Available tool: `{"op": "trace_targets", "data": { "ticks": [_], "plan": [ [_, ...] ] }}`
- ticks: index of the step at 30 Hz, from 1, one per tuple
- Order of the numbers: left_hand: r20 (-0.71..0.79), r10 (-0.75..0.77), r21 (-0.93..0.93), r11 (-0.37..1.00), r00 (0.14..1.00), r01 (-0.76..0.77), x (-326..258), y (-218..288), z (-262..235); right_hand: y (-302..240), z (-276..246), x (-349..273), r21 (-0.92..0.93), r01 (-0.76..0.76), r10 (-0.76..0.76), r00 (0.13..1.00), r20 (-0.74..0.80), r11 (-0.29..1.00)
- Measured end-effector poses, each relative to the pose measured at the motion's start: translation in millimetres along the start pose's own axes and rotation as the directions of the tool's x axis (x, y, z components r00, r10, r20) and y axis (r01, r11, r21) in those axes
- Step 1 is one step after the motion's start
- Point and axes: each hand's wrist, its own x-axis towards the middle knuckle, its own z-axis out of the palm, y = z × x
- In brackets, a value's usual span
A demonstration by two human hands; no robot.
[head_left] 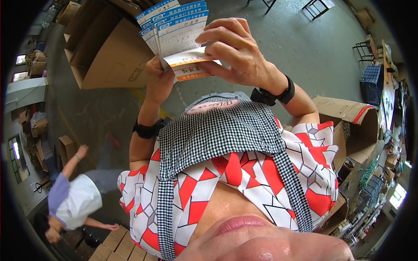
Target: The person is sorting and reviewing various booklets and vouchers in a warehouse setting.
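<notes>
My left hand [160, 80] is closed round the lower end of a fanned stack of paper time cards [180, 32], with blue bands along their tops. Folded toward me from the same stack are cards with orange bands [191, 71]. My right hand [237, 52] pinches the right edge of these orange-banded cards, its thumb below and its fingers bent above. The fingertips of that hand are close to the blue-banded cards. Part of the stack's lower end is hidden in my left palm. Black straps circle both my wrists.
Large cardboard boxes [113, 56] stand beyond my left hand. An open carton [348, 111] is at my right, near shelves of goods. On the left a person in a white apron [82, 202] is beside stacked cartons [117, 243]. Dark stools [318, 8] stand farther off.
</notes>
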Motion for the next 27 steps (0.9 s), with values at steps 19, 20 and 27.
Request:
{"op": "trace_targets", "data": {
  "ticks": [19, 20, 27],
  "plan": [
    [0.022, -0.012, 0.001, 1.0, 1.0, 0.012, -2.6, -2.2, 1.6, 1.8, -4.7, -2.0, 0.017, -0.156, 0.153, 0.983, 0.097, 0.988],
    [0.021, -0.012, 0.003, 1.0, 1.0, 0.012, -3.0, -0.7, 2.0, 2.4, -5.4, -2.3, 0.019, -0.155, 0.153, 0.984, 0.097, 0.988],
    [0.038, -0.071, -0.001, 0.997, 0.997, 0.071, -5.0, -3.6, 2.9, 5.4, -4.1, -5.5, 0.057, -0.073, 0.069, 0.995, 0.072, 0.996]
  ]
}}
